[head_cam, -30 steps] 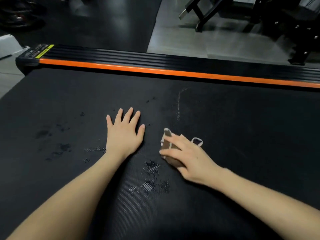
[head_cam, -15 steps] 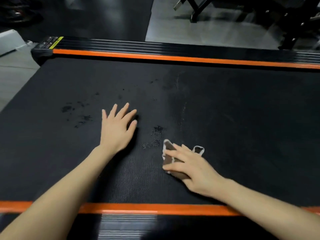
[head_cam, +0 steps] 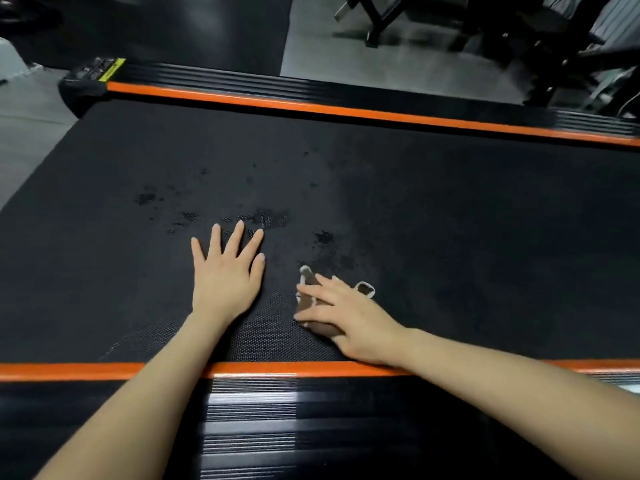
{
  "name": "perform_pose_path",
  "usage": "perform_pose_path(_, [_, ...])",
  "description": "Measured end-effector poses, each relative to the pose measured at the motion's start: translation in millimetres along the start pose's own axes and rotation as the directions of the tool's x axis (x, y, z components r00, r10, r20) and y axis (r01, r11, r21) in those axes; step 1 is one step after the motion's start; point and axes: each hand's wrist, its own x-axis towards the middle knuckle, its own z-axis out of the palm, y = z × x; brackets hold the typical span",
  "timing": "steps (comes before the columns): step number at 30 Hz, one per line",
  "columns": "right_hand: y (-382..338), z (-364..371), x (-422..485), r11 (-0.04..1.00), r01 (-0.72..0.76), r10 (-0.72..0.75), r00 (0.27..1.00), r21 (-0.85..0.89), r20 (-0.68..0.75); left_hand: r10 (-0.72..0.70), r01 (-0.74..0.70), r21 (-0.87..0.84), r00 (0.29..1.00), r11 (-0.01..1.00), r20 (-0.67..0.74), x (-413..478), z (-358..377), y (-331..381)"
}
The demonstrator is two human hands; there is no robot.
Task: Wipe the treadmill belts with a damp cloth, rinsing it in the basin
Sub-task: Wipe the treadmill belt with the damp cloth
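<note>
The black treadmill belt (head_cam: pixel 450 237) fills the middle of the head view, with dark wet spots (head_cam: pixel 263 218) scattered near its centre. My left hand (head_cam: pixel 225 275) lies flat on the belt, fingers spread. Just to its right, my right hand (head_cam: pixel 346 317) presses straight fingers down on a small brown cloth with a white edge (head_cam: pixel 308 282), which lies on the belt close to the near rail. Most of the cloth is hidden under the hand. No basin is in view.
Orange-striped black side rails run along the far edge (head_cam: pixel 346 109) and the near edge (head_cam: pixel 277 370) of the belt. A ribbed black footboard (head_cam: pixel 249 427) lies below the near rail. Dark gym equipment frames (head_cam: pixel 519 36) stand on the grey floor beyond.
My right hand has drawn the cloth back across the belt toward the near rail, and the near rail and footboard have come into view. The left hand stays flat on the belt.
</note>
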Motion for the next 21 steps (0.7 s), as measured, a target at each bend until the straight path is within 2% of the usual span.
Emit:
perform_pose_path(2, [18.0,-15.0,-11.3,0.999,-0.023,0.023,1.0,-0.036,0.006,0.003,-0.003,0.009,1.0,1.0,-0.005,-1.2,0.3,0.7])
perform_pose_path(4, [48.1,-27.6,-10.9,0.979,-0.197,0.189,0.976,-0.06,-0.109,0.001,-0.001,0.019,1.0,1.0,-0.008,-1.0,1.0,1.0])
perform_pose_path(5, [62.8,-31.2,-5.5,0.949,-0.31,0.294,0.933,-0.051,-0.207,-0.002,0.002,0.023,1.0,1.0,-0.007,-1.0,2.4,1.2])
perform_pose_path(6, [74.2,-33.2,5.3,0.898,-0.439,0.413,0.857,-0.019,-0.308,-0.005,0.005,0.022,1.0,1.0,-0.008,-1.0,3.5,1.9])
perform_pose_path(8, [88.9,-29.6,39.2,0.771,-0.626,0.608,0.669,0.116,-0.428,-0.005,0.005,0.016,1.0,1.0,-0.013,-1.2,3.3,3.1])
perform_pose_path(9, [89.3,-25.8,58.6,0.742,-0.656,0.633,0.62,0.137,-0.464,-0.008,0.008,0.015,1.0,1.0,-0.014,-0.6,3.1,3.1])
perform_pose_path(10, [85.4,-23.0,74.7,0.743,-0.657,0.623,0.608,0.13,-0.492,-0.01,0.01,0.02,1.0,1.0,-0.012,0.1,3.4,2.6])
perform_pose_path(11, [76.9,-20.4,83.6,0.778,-0.618,0.583,0.638,0.118,-0.503,-0.011,0.011,0.024,1.0,1.0,-0.011,0.8,3.6,2.0])
perform_pose_path(13, [52.5,-10.3,75.2,0.901,-0.429,0.412,0.798,0.066,-0.44,-0.008,0.008,0.027,1.0,1.0,-0.021,1.2,4.6,0.7])
perform_pose_path(15, [28.4,2.4,42.6,0.977,-0.213,0.203,0.935,0.0,-0.29,-0.003,0.004,0.021,0.999,1.0,-0.046,1.4,4.7,-0.7])
perform_pose_path(16, [21.5,5.9,25.7,0.993,-0.117,0.115,0.971,0.001,-0.212,-0.002,0.003,0.018,0.999,1.0,-0.051,1.2,4.2,-1.5])
perform_pose_path(18, [31.2,0.9,14.1,0.999,0.027,-0.032,0.988,-0.036,-0.151,-0.006,0.007,0.015,0.999,1.0,-0.046,-0.6,3.6,-2.4])
perform_pose_path(19, [42.4,-5.0,20.2,0.997,0.028,-0.039,0.99,-0.078,-0.133,-0.006,0.007,0.019,0.999,1.0,-0.047,-1.6,4.0,-3.0])
perform_pose_path(21, [73.5,-21.2,51.3,0.988,-0.111,0.089,0.978,-0.106,-0.19,-0.003,0.004,0.024,0.999,1.0,-0.052,-1.8,3.6,-3.5])
